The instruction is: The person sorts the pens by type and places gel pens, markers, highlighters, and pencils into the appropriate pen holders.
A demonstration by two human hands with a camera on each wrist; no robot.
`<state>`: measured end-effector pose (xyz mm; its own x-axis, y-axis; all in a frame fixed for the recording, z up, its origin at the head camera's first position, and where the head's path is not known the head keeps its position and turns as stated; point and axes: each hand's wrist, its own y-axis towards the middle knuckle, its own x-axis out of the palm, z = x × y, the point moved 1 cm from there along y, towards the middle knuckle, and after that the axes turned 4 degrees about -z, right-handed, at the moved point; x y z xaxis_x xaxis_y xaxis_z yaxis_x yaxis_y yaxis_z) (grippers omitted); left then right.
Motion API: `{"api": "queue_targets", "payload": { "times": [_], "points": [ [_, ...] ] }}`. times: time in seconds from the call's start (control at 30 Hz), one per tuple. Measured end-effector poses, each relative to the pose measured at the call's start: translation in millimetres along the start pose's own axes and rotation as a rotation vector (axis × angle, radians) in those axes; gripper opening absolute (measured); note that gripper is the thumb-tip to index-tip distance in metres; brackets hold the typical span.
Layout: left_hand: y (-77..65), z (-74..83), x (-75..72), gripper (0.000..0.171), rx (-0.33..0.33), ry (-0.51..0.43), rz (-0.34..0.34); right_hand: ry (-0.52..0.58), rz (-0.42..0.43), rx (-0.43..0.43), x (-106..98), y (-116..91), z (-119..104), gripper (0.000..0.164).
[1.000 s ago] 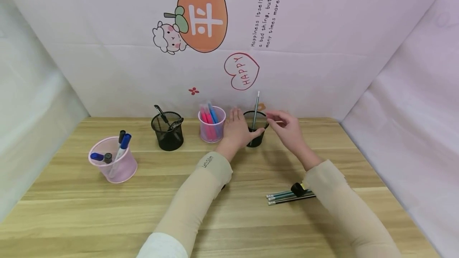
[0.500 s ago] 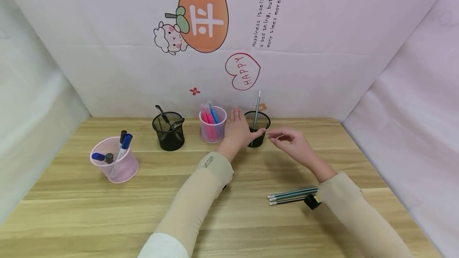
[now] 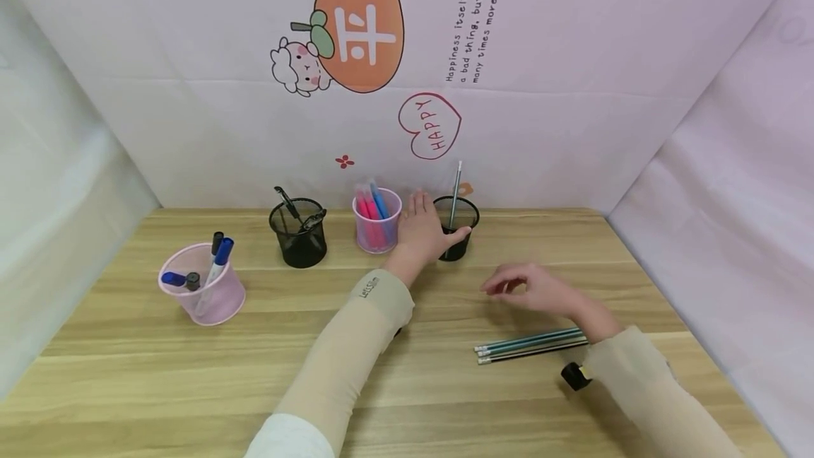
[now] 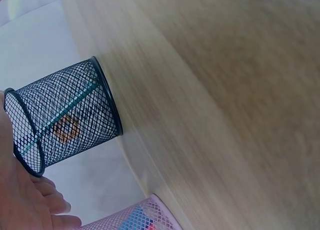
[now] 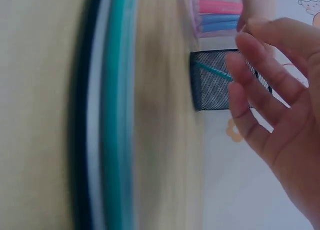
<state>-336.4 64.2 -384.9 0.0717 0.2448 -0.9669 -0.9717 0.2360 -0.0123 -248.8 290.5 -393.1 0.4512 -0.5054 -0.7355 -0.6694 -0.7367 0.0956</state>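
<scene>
My left hand (image 3: 421, 232) rests against the left side of a black mesh pen cup (image 3: 454, 251), fingers straight and thumb stretched across its front. One green pencil (image 3: 456, 189) leans inside that cup. My right hand (image 3: 534, 290) hovers above the table, in front and to the right of the cup, fingers loosely bent and holding nothing. Just below it lie several pencils (image 3: 528, 346) side by side, green and dark, eraser ends to the left. In the right wrist view the pencils (image 5: 107, 115) pass close to the camera, blurred.
Left of my left hand stands a pink mesh cup (image 3: 375, 239) with pink and blue pens. Farther left are a black mesh cup (image 3: 302, 249) with black pens and a pink cup (image 3: 219, 295) with markers. A white printed cloth (image 3: 540, 140) rises behind the table.
My right hand has moved away from the black cup's rim, toward me and down to above the pencils. The left hand stays at the cup.
</scene>
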Motion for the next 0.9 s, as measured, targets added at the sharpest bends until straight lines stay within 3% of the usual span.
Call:
{"api": "queue_targets", "payload": {
  "times": [0.17, 0.33, 0.57, 0.9],
  "points": [
    [0.7, -0.5, 0.2, 0.115, 0.004, -0.002, 0.006, 0.066, -0.130, 0.091, 5.5, -10.9, 2.7, 0.020],
    [0.5, -0.2, 1.1, 0.115, 0.001, -0.006, 0.001, 0.143, -0.219, 0.091, 9.3, -19.1, 5.3, 0.023],
    [0.9, -0.1, 1.8, 0.115, 0.000, -0.012, 0.001, 0.132, -0.265, 0.051, 10.4, -23.7, 10.2, 0.023],
    [2.5, -0.5, 3.9, 0.114, -0.002, -0.010, 0.014, 0.118, -0.302, 0.120, 5.5, -30.0, 6.6, 0.029]
  ]
}}
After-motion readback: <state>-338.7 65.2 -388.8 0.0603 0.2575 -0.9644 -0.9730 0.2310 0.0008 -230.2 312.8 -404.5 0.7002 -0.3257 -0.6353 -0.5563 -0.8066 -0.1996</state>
